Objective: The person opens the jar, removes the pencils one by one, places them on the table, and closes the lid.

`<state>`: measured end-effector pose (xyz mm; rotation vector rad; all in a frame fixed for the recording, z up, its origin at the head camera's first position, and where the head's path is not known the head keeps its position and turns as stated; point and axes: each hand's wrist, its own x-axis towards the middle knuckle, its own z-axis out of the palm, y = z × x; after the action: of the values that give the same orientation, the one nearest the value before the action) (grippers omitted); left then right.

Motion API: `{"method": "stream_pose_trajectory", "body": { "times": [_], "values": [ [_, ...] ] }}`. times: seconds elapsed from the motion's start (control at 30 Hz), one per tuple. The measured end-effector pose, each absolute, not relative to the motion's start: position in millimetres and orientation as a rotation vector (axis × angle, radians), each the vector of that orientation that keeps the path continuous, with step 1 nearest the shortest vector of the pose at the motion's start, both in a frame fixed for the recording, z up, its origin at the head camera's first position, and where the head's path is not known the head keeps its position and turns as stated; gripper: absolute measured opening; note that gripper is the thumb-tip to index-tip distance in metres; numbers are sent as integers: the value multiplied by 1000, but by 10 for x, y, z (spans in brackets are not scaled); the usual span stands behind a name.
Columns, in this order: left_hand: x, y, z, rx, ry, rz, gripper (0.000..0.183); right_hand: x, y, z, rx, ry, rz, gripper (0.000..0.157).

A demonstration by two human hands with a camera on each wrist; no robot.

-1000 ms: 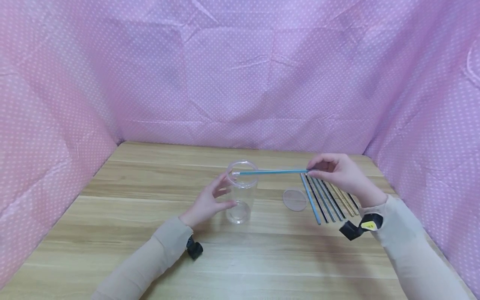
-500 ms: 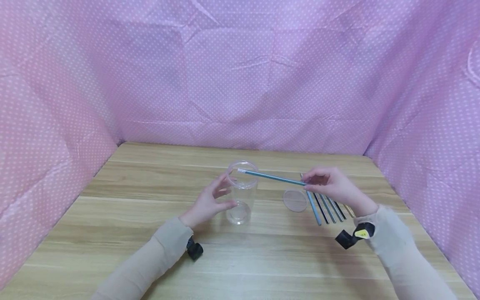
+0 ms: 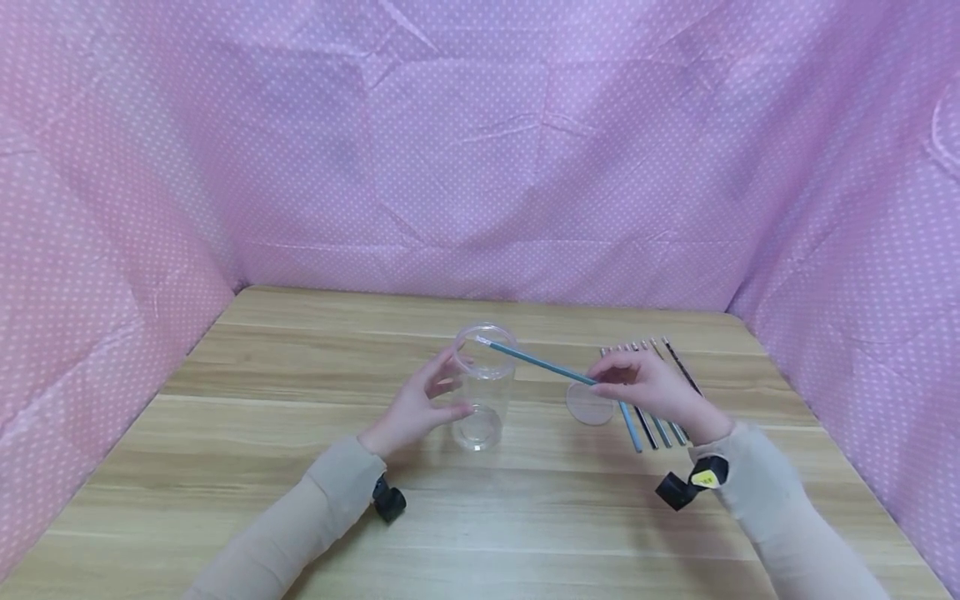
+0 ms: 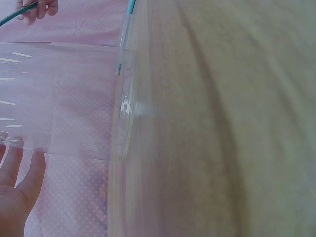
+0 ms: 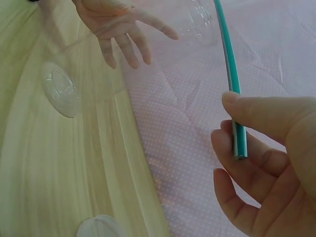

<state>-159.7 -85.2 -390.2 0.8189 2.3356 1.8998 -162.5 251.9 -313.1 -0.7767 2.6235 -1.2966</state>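
A tall clear plastic cup stands upright on the wooden table. My left hand is at its left side, fingers spread and fairly straight, with the fingertips right at the wall in the left wrist view. Between thumb and fingers, my right hand pinches a teal pencil near its flat, unsharpened end, as the right wrist view shows. The pencil slants up to the left, and its pale eraser end overlaps the cup's mouth in the head view. Nothing shows inside the cup.
A clear round disc lies right of the cup. Several more pencils lie side by side on the table, partly hidden beneath my right hand. A pink dotted cloth hangs behind and at both sides.
My right hand has come left and toward me, dropping lower, so the pencil has turned from level to a slant with its eraser end higher. My left hand and the cup stay put.
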Motion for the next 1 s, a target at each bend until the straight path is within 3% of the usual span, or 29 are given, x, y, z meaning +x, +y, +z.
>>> {"method": "stream_pose_trajectory", "body": {
  "times": [0.53, 0.87, 1.0],
  "values": [
    [-1584, -849, -3912, 801, 2347, 1886, 91, -1510, 2446, -3348, -827, 2740, -1068, 10],
    [-1598, -840, -3917, 807, 2340, 1894, 90, -1479, 2793, -3472, -545, 2527, -1607, 10],
    [-1592, -836, -3906, 812, 2335, 1901, 91, -1490, 2948, -3554, -501, 2198, -2053, 29]
  ]
}}
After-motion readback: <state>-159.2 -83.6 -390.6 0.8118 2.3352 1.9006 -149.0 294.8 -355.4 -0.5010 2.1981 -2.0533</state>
